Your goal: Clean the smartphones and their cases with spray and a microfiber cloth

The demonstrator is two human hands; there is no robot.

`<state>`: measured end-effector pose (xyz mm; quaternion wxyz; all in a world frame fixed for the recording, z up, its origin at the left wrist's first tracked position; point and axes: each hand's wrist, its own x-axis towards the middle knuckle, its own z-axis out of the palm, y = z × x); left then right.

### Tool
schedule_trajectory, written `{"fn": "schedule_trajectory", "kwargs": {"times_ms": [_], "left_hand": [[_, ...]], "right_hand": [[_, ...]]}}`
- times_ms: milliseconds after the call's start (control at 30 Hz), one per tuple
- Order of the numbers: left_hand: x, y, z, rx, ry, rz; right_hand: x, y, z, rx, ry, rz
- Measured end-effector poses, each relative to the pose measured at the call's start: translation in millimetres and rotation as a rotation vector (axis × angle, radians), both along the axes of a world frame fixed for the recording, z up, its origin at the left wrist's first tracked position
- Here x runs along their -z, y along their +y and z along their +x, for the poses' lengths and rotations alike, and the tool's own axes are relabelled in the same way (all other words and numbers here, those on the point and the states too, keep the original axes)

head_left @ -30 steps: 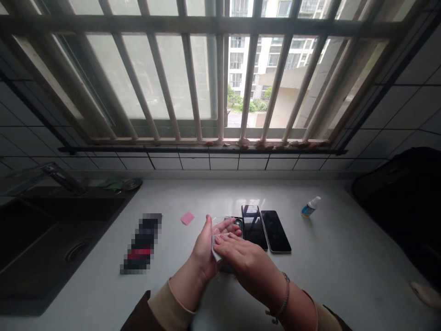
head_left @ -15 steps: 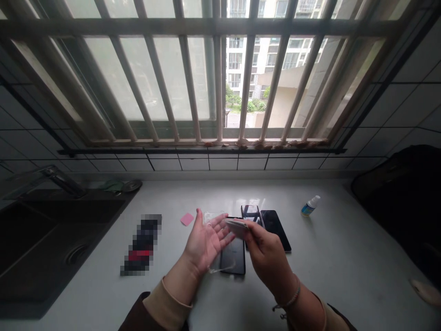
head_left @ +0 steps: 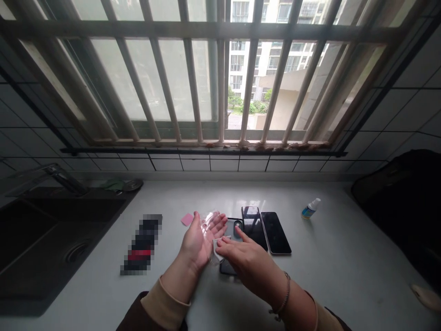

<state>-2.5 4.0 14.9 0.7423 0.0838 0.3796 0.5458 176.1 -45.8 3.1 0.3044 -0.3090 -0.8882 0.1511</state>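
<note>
My left hand (head_left: 203, 239) is palm up with its fingers extended, and a clear phone case (head_left: 211, 217) rests across it, glinting in the light. My right hand (head_left: 250, 259) bends over from the right, its fingers pressing a folded white cloth (head_left: 218, 250) toward the case and the left palm. Beneath the hands lies a dark-edged phone or phone case (head_left: 227, 268) with a dark camera surround, partly covered. Just to its right are a black phone (head_left: 253, 223), partly behind my right hand, and another black phone (head_left: 275, 232).
A pink square (head_left: 187, 219) lies left of the hands. Farther left are a pixelated dark item (head_left: 143, 243) and a sink (head_left: 69, 216) with a faucet (head_left: 65, 179). A small spray bottle (head_left: 310, 209) stands right. A black bag-like object (head_left: 406, 202) is at the far right.
My right hand has moved left and down, bringing the white cloth from above the phones onto the case over my left palm. My right fingers have flattened out.
</note>
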Motion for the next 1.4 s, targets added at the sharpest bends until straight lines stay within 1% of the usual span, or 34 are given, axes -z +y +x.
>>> {"fn": "schedule_trajectory", "kwargs": {"times_ms": [67,100,133,200,233,300,367,400,467,533,600,667,733,867,933,1000,1067,1133,1200,1233,1300,1400], "left_hand": [[-3.0,5.2,-9.6,-0.051,-0.004,0.013],[-4.2,7.0,-13.3,-0.078,0.001,0.021],[-5.2,8.3,-15.9,-0.107,0.009,0.032],[-6.2,8.9,-17.4,-0.140,0.021,0.070],[-6.2,8.1,-16.0,-0.130,0.022,0.095],[-5.4,4.0,-9.5,-0.055,0.015,0.140],[-3.2,-2.5,0.6,0.037,0.014,0.153],[-1.6,-6.2,6.1,0.071,0.016,0.149],[2.5,-13.3,16.7,0.122,0.020,0.135],[6.8,-18.5,24.7,0.157,0.021,0.139],[9.8,-20.3,28.5,0.135,0.031,0.151],[10.5,-17.9,27.3,0.059,0.050,0.150],[9.3,-11.5,21.1,-0.040,0.066,0.135],[4.6,6.8,-2.3,-0.201,0.085,0.106],[1.8,14.0,-14.3,-0.263,0.093,0.102],[-2.3,17.3,-22.3,-0.294,0.097,0.113],[-7.5,15.7,-24.2,-0.270,0.076,0.137],[-12.5,10.2,-20.2,-0.205,0.039,0.141],[-15.0,2.5,-12.5,-0.136,0.019,0.138],[-14.7,-1.3,-8.2,-0.104,0.025,0.152],[-10.8,-8.0,-0.3,-0.021,0.089,0.198],[0.2,-14.4,6.6,0.161,0.313,0.208]], "right_hand": [[-4.7,-4.1,0.9,-0.068,0.031,-0.048],[-7.1,-5.5,1.8,-0.073,0.070,-0.093],[-9.2,-6.1,3.0,-0.046,0.128,-0.160],[-11.9,-4.2,6.2,0.100,0.295,-0.344],[-11.9,-1.7,7.9,0.194,0.398,-0.442],[-8.6,5.8,11.5,0.347,0.610,-0.617],[-2.6,13.8,14.3,0.413,0.780,-0.720],[0.5,16.8,15.0,0.431,0.830,-0.735],[5.1,19.7,14.8,0.465,0.837,-0.683],[6.5,18.4,12.4,0.482,0.757,-0.576],[5.6,14.6,8.4,0.469,0.677,-0.500],[4.0,10.3,3.7,0.431,0.642,-0.481],[2.5,6.2,-0.5,0.381,0.621,-0.510],[0.0,-1.6,-5.3,0.279,0.571,-0.564],[-1.0,-4.0,-5.3,0.244,0.540,-0.563],[-1.3,-3.9,-3.6,0.230,0.499,-0.559],[-0.7,-1.4,-0.8,0.266,0.490,-0.550],[0.2,1.7,2.2,0.346,0.526,-0.520],[0.5,3.2,4.3,0.403,0.570,-0.441],[0.2,3.0,4.7,0.403,0.583,-0.386],[-0.9,1.3,4.6,0.356,0.584,-0.285],[-2.4,-1.9,3.5,0.287,0.570,-0.231]]}}
